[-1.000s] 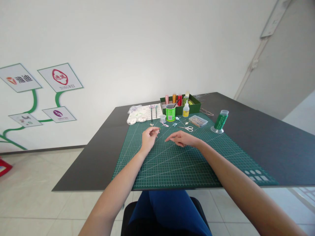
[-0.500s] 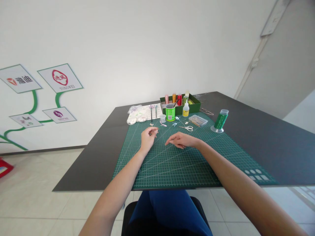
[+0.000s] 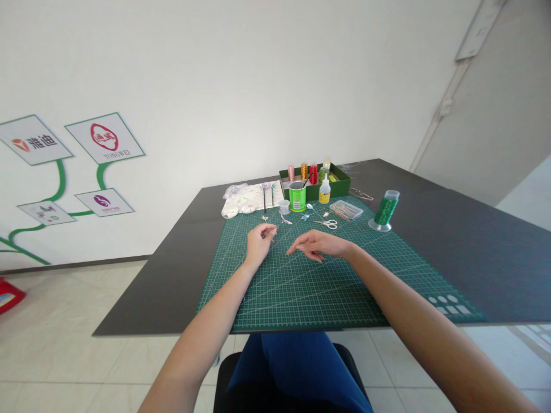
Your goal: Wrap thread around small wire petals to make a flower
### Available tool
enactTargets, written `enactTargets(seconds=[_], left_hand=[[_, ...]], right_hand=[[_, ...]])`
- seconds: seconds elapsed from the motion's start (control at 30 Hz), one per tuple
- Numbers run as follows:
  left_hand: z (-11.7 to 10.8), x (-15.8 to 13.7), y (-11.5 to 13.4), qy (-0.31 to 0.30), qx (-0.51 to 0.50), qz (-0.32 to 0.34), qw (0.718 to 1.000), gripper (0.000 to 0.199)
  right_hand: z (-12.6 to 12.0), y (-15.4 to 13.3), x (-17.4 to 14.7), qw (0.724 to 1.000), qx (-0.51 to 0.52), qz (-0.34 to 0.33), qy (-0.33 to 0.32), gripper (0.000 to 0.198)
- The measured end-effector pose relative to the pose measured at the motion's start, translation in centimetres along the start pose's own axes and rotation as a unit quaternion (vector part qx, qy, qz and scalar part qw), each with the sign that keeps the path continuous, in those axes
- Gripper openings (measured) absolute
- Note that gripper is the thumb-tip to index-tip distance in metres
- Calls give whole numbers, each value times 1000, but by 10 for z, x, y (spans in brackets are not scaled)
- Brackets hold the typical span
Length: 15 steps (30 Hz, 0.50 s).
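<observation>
A: Pose?

B: Left hand (image 3: 259, 242): thumb and fingers drawn together at the tips; I cannot tell whether something thin sits in that pinch. Right hand (image 3: 322, 244): palm down, index finger extended leftward, other fingers curled under; I cannot tell whether it holds anything. The two are apart, both over the gridded cutting mat (image 3: 301, 298).

A: Nearest objects?

B: A small pale flower piece (image 3: 264, 218), just beyond the left hand; a pinkish leaf-shaped piece (image 3: 286, 219) to its right. White-handled scissors (image 3: 331, 225) lie beyond the right hand, tips leftward.

A: Edges and room?

B: My feed has the left forearm (image 3: 221, 307) and right forearm (image 3: 400, 298) crossing the near edge of the black table (image 3: 159, 281). Between them, bare grid runs down to that edge. The far side is tight: round container (image 3: 284, 207), lime-green can (image 3: 297, 201), dropper bottle (image 3: 324, 191) and clear box (image 3: 346, 210) stand close together, the green tray (image 3: 343, 187) behind. A green thread spool (image 3: 386, 210) stands upright by the mat's right border.

A: Surroundings?

B: White wall (image 3: 206, 86) behind, logo panels (image 3: 105, 136) on its left part. Pale tiled floor (image 3: 86, 321) below; dark stool (image 3: 224, 376) and blue trousers (image 3: 297, 367) on the near side.
</observation>
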State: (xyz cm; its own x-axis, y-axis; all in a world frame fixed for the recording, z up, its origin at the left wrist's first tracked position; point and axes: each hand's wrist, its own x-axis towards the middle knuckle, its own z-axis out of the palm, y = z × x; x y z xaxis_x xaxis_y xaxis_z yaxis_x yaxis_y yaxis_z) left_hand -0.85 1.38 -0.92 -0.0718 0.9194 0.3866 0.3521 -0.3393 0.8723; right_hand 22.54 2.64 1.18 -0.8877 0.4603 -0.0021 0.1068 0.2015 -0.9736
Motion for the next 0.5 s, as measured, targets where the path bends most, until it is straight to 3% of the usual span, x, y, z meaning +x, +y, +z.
enactTargets(seconds=[0.5], left_hand=[[1,-1,-1,-9,8,2,1000,13]], right_hand=[[0,-3,0,999,21,-2,-31,47]])
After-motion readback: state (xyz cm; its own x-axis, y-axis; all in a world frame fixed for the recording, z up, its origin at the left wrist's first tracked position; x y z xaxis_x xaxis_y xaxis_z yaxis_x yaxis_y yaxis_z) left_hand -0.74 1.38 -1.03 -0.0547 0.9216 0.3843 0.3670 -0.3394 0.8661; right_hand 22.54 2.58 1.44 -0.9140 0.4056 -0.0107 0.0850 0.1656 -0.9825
